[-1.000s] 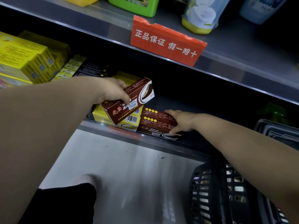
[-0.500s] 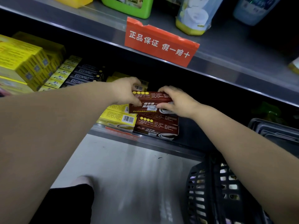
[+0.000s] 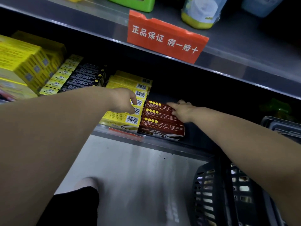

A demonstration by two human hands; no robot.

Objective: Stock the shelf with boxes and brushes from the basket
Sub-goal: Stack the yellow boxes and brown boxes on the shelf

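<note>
Orange sign [image 3: 166,38]; green container [image 3: 138,4]; grey floor [image 3: 138,176].

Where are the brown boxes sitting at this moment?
Head view: the brown boxes sit mid-frame at the front of the lower shelf, directly right of the yellow boxes, under the straight fingers of the right hand.

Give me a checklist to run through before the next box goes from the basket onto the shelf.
1. The brown boxes lined up beside the yellow boxes: ok.
2. The right hand holds nothing, straight fingers touching the brown boxes: ok.
3. The left hand holds nothing: ok.
4. Free space on the shelf right of the brown boxes: ok.
5. The basket close by: ok.
6. Stock left in the basket: cannot tell.
</note>
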